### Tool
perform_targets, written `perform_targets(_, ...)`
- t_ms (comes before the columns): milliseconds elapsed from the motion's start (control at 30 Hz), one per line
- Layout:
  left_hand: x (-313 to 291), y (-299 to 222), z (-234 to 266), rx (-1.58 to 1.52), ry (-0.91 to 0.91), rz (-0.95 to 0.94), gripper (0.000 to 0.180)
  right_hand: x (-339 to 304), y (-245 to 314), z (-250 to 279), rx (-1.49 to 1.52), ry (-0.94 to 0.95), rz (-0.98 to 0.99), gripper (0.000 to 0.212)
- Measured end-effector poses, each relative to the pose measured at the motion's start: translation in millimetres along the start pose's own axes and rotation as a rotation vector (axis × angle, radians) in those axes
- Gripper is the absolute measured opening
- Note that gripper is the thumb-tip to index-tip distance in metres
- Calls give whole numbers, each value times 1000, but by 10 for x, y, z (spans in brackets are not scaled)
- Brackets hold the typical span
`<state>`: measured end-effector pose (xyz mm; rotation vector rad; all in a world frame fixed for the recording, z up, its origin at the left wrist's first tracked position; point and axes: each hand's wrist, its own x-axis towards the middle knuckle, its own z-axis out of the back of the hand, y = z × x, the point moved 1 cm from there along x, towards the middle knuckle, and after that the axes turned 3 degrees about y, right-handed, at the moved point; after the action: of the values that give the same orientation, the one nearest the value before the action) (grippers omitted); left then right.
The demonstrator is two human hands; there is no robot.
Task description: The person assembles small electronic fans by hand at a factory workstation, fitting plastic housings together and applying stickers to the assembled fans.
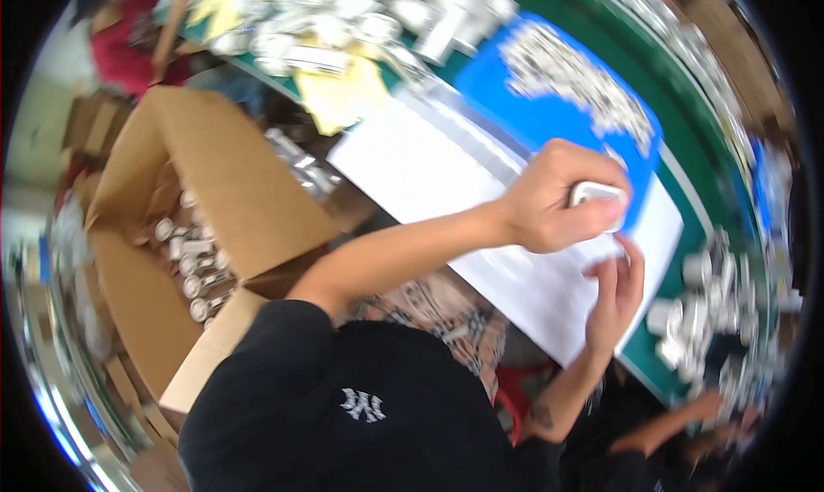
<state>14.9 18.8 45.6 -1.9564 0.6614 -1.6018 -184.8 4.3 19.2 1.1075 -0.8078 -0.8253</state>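
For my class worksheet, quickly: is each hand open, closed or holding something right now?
Left hand: closed, holding a small white piece.
Right hand: partly open, fingers loosely bent, no held thing visible.

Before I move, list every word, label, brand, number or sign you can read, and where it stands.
Shirt: white emblem, which I won't copy out.
Right forearm: dark mark, too blurred to read.
Yellow sheet: too blurred to show any text.
White part in left hand: none readable.
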Motion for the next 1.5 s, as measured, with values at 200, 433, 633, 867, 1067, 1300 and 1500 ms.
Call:
perform_targets(200,1031,-678,1500,515,-210,-284,23,-57,-440,14,-393,65,63,19)
perform_targets(433,1286,-905,3958,1531,-200,3,36,43,-529,4,-286,-17,83,15)
perform_targets(633,771,-1061,4731,1838,-153,76,38,38,-424,-55,-348,-38,57,11)
perform_targets(867,842,-699,4785,1715,-211,208,43,-49,-385,-52,-424,-83,66,8)
perform_targets(1067,768,-209,5545,1714,-129,204,42,-9,-329,-27,-574,-28,178,14)
perform_targets(1300,903,-212,6470,1592,138,559,47,186,-379,133,-775,-57,360,17)
perform_targets(1500,886,39,5980,1673,98,464,39,137,-410,293,-840,-63,389,15)
